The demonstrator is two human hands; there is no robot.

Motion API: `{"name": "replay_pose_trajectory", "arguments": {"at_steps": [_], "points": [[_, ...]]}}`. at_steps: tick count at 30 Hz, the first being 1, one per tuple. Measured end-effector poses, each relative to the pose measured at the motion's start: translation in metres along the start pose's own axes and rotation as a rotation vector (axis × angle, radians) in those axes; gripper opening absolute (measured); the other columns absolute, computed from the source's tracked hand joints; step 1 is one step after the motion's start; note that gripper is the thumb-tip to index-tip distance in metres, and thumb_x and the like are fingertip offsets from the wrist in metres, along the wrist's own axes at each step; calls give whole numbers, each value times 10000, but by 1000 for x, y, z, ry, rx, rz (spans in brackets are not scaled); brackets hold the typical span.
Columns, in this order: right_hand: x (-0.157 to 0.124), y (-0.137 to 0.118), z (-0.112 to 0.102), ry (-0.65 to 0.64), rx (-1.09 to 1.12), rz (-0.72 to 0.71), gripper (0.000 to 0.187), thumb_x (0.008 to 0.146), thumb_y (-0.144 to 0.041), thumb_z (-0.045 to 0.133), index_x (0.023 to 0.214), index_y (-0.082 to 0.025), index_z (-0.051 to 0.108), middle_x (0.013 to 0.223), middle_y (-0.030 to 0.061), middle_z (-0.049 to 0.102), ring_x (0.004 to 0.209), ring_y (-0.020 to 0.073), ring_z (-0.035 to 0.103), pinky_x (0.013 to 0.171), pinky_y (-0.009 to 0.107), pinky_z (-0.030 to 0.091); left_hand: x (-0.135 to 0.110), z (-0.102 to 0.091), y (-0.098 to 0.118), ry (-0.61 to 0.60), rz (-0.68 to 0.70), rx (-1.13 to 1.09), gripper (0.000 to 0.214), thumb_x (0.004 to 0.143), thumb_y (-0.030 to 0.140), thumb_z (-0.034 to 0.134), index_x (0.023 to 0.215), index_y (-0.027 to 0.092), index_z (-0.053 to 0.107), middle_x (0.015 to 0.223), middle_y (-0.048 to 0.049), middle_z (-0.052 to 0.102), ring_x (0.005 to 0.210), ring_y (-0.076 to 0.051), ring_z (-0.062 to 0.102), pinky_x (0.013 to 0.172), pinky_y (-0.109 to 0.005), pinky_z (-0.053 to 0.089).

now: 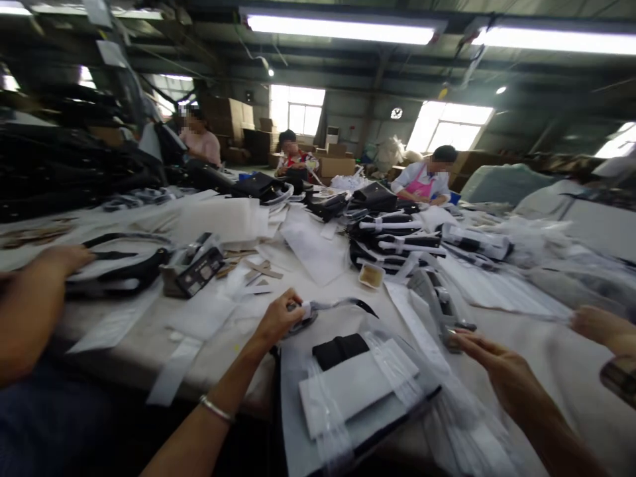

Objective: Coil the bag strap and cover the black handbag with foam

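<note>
My left hand (282, 317) is closed around the wrapped end of a dark strap (365, 306), where a bit of metal and white wrapping shows. In front of me lies a flat grey bag panel (298, 424) with a dark edge. On it a black piece (340, 351) and a white sheet (355, 387) lie under clear plastic film or tape. My right hand (501, 371) has its thumb and fingers pinched at the front end of a grey tape dispenser (434, 298). Whatever is between those fingers is too small and blurred to make out, possibly the tape end.
Another person's arm (42, 291) is at the left by a black handle (124, 265); another hand (599, 326) is at the right. A second tape dispenser (193, 268), a small tray (371, 275), wrapped black straps (397, 245) and white sheets (218, 218) crowd the table. Several co-workers sit beyond.
</note>
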State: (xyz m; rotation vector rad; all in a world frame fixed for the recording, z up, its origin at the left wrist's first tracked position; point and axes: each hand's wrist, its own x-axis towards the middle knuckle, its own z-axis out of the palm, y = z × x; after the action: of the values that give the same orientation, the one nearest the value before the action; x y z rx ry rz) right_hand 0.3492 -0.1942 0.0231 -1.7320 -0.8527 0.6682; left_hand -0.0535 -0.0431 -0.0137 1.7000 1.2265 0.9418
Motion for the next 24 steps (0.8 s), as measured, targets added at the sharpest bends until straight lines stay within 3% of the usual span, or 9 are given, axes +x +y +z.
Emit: {"name": "replay_pose_trajectory", "arguments": {"at_steps": [3, 6, 9, 11, 15, 24], "points": [[-32, -49, 69, -306, 75, -99, 353, 626, -525, 815, 827, -235, 797, 1291, 88, 655, 1283, 348, 499, 1099, 439, 344, 0, 1, 0, 12, -29, -1, 178, 716, 303, 596, 858, 200, 563, 611, 51, 588, 511, -111, 505, 505, -209, 349], [-63, -82, 146, -545, 109, -171, 302, 684, -518, 794, 742, -221, 781, 1357, 91, 605, 1262, 351, 513, 1121, 508, 290, -2, 1, 1, 16, -25, 5, 163, 722, 293, 602, 850, 202, 561, 617, 51, 590, 543, -114, 529, 530, -209, 362], [-73, -86, 207, -613, 116, -239, 293, 703, -513, 779, 749, -224, 786, 1344, 100, 611, 1265, 344, 514, 1132, 526, 264, -4, 1, 1, 15, -13, -1, 168, 743, 331, 612, 841, 206, 559, 621, 52, 588, 562, -120, 541, 538, -211, 368], [-69, -78, 234, -594, 113, -270, 280, 696, -503, 778, 754, -229, 790, 1338, 105, 614, 1277, 340, 506, 1132, 510, 270, -4, 1, -1, 14, -7, -16, 189, 749, 359, 621, 843, 207, 559, 628, 52, 589, 567, -121, 543, 538, -211, 371], [-57, -59, 258, -503, 73, -306, 260, 696, -481, 761, 764, -232, 793, 1349, 112, 602, 1263, 326, 523, 1130, 472, 284, -2, 1, -7, 11, -7, -56, 203, 728, 344, 634, 863, 207, 567, 656, 50, 602, 588, -121, 555, 551, -209, 383], [-46, -44, 272, -366, 5, -374, 231, 707, -455, 746, 798, -246, 784, 1240, 90, 660, 1147, 301, 596, 1066, 456, 375, 0, 2, -16, -11, -1, -173, 176, 735, 307, 603, 870, 206, 554, 647, 54, 596, 573, -114, 530, 547, -210, 368]]}}
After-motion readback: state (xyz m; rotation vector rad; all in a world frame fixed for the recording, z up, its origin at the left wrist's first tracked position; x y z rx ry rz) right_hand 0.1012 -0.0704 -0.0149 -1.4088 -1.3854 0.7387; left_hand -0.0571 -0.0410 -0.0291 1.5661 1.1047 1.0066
